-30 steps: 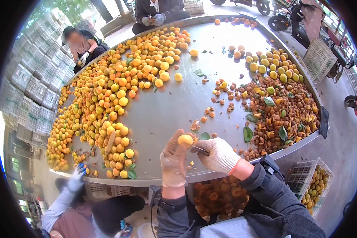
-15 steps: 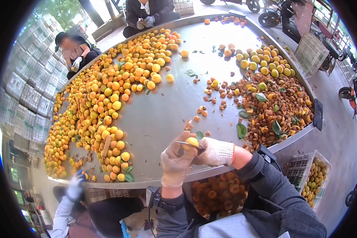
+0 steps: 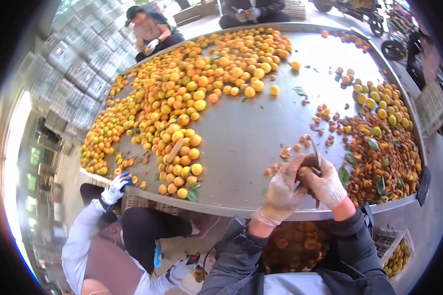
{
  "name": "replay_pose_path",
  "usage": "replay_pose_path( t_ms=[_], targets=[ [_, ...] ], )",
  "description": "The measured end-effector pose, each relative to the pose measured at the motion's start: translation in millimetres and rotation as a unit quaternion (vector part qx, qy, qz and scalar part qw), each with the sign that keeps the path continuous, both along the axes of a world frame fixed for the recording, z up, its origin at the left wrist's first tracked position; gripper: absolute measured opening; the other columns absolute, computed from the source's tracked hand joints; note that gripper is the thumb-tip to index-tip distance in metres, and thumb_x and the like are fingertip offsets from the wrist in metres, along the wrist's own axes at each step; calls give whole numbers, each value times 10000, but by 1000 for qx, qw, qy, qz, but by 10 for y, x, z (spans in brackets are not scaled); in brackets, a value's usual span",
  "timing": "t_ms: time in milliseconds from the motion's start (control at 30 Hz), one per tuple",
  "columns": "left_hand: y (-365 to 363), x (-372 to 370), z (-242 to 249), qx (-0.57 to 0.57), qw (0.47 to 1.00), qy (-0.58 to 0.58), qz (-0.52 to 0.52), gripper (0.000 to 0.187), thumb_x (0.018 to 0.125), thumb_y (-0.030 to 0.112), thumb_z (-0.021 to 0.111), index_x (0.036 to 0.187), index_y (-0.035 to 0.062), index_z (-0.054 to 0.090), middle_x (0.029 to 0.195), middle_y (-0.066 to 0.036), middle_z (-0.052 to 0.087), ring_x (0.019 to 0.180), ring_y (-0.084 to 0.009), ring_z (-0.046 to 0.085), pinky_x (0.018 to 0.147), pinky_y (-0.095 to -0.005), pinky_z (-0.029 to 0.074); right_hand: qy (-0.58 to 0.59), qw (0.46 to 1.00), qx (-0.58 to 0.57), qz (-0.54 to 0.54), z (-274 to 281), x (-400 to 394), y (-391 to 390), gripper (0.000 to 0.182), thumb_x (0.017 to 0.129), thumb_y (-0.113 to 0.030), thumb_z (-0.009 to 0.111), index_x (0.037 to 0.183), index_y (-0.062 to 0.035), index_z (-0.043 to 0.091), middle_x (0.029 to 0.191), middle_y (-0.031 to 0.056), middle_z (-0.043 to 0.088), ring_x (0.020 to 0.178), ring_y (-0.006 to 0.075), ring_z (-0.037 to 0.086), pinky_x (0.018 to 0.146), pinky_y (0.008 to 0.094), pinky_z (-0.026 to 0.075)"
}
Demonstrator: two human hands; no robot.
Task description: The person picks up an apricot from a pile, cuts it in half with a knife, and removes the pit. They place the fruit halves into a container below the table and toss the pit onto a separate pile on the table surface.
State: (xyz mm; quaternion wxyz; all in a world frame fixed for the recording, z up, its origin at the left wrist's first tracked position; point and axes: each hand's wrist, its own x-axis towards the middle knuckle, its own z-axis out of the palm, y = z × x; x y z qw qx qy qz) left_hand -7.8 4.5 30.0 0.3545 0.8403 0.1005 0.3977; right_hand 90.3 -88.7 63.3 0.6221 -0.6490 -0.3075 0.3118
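Over the near edge of the table (image 3: 241,147), a knife (image 3: 317,155) is gripped by the right hand (image 3: 328,185), its long axis and tip directed toward the far edge; the left hand (image 3: 282,191) is curled, its contents hidden.

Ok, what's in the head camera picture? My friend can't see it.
A person's gloved left hand and right hand meet by a metal table, a knife in the right. Yellow-orange fruit is heaped to the left, brown pieces to the right.
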Motion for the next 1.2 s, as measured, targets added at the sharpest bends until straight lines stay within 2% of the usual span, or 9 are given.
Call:
replay_pose_path(
  t_ms=[67,133,233,333,433,533,633,767,1200],
  targets=[
    [23,-38,-18,-11,1000,-22,-11,556,806,67,654,1333,58,476,1051,-118,650,872,-255,641,747,-341,522,82,996,-37,13,129,22,-32,171,858,-96,588,1016,-29,604,754,26,616,558,63,520,481,211,426],
    [22,-101,-13,-300,952,54,-13,451,899,77,535,1344,42,476,1036,-97,645,887,-175,629,753,-305,517,162,984,-80,2,189,-13,-23,164,862,-93,579,1013,-34,608,730,26,614,508,56,489,446,198,391],
    [126,-87,53,-660,739,-93,-101,394,944,167,533,1312,26,509,1051,-110,626,884,-153,612,784,-284,510,159,986,-26,40,162,-24,-60,207,854,-119,593,1046,-45,619,722,32,624,456,54,441,423,194,356],
    [280,-166,-44,-709,679,-143,-124,414,946,234,568,1293,14,514,1078,-132,627,903,-186,617,817,-295,508,61,957,-60,276,218,201,-273,331,830,-188,642,1119,-28,655,833,35,678,580,90,559,528,234,470],
    [307,-226,-37,-724,653,-160,-153,443,927,252,610,1281,2,521,1110,-159,629,892,-225,637,790,-321,533,-81,958,-79,263,68,273,-411,276,810,-178,670,1051,-47,700,829,38,683,630,92,590,564,245,494],
    [201,-195,-45,-705,693,-92,-118,417,910,198,635,1252,-22,543,1094,-182,640,855,-239,661,735,-323,559,-7,989,-141,54,280,215,-336,230,829,-88,618,1046,-55,689,744,65,651,502,101,531,454,229,425],
    [65,-126,6,-719,685,-36,-111,381,894,131,648,1228,-33,563,1066,-197,651,810,-244,674,683,-317,572,186,923,252,-222,221,156,-203,231,902,9,493,1078,-79,614,595,11,453,405,95,356,368,236,272],
    [-107,-57,42,-726,679,1,-111,374,895,98,641,1228,-50,558,1067,-203,652,813,-233,675,685,-308,574,192,863,386,-263,231,121,-112,181,919,-14,504,1061,-50,610,592,4,400,405,94,354,362,243,267],
    [-285,31,16,-656,749,49,-78,355,908,110,638,1214,-60,578,1096,-124,655,791,-142,644,680,-256,538,100,908,352,-206,119,81,-217,162,909,-5,560,1061,12,612,609,23,496,424,100,398,385,242,275]
  ],
)
